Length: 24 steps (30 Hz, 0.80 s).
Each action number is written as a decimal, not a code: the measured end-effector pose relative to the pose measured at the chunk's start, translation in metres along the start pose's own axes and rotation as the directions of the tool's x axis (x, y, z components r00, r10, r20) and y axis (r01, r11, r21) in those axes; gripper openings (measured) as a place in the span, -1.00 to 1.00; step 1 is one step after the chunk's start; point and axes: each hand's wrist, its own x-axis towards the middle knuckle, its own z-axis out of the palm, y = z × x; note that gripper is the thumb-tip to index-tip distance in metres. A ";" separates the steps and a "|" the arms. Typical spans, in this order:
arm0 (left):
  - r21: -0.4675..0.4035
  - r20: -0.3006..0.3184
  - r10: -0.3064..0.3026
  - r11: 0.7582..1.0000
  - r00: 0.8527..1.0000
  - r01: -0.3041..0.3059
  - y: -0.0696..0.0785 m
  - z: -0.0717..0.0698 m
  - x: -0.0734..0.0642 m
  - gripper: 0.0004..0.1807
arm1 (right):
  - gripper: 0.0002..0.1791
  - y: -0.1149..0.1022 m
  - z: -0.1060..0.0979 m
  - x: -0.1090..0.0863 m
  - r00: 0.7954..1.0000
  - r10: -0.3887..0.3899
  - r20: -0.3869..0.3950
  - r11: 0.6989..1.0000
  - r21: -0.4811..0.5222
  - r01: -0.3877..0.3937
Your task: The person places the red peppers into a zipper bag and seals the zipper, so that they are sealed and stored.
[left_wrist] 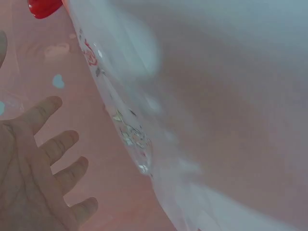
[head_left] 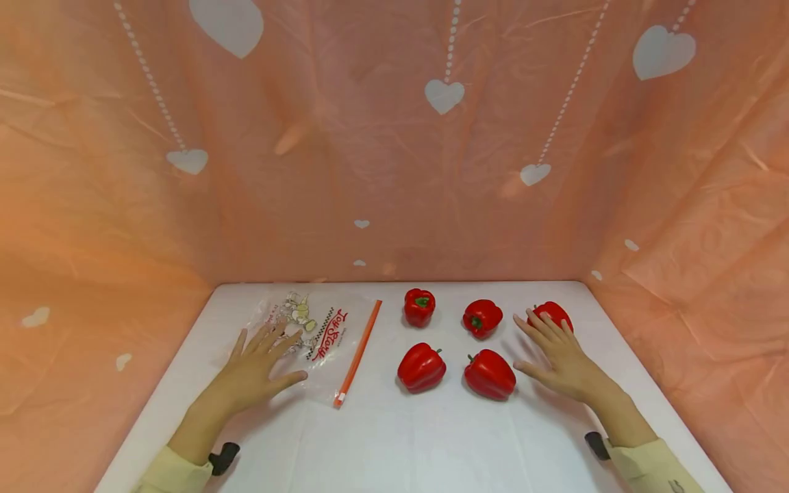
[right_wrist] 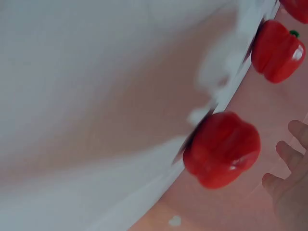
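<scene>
My left hand [head_left: 251,373] hovers with spread fingers above a clear zip bag [head_left: 364,311] printed with "Toy Story" and cartoon figures. An orange slider strip [head_left: 359,352] closes off the bag's right edge. Over on the right, my right hand [head_left: 564,363] is held palm down, fingers spread and holding nothing. Its fingertips partly cover one red bell pepper [head_left: 556,313] in the head view. Near its thumb lies another bell pepper [head_left: 490,374] on its side. Further bell peppers are one upright at the back [head_left: 419,308], one tilted [head_left: 483,318], and one lying in front [head_left: 422,368].
Everything lies on a white table [head_left: 382,445]. Orange-pink sheeting with white hearts [head_left: 394,171] encloses the back and both sides. A black wrist strap piece [head_left: 224,458] shows by the left sleeve, and a similar one [head_left: 596,445] by the right.
</scene>
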 end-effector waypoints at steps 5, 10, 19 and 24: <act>0.000 0.002 0.010 1.000 1.000 -0.010 0.007 0.002 0.005 -0.10 | -0.03 -0.005 0.005 0.005 1.000 -0.015 0.022 1.000 0.010 0.015; 0.005 0.006 0.025 1.000 1.000 -0.025 0.014 0.005 0.010 -0.08 | -0.03 -0.011 0.009 0.009 0.999 -0.025 0.034 1.000 -0.008 0.025; -0.005 0.020 0.049 0.999 0.999 -0.049 0.024 0.014 0.019 -0.09 | 0.00 -0.024 0.016 0.017 0.997 -0.028 0.072 1.000 0.015 0.027; -0.005 0.037 0.048 0.999 0.998 -0.048 0.030 0.019 0.024 -0.06 | 0.01 -0.031 0.023 0.022 0.995 -0.042 0.093 0.999 0.016 0.041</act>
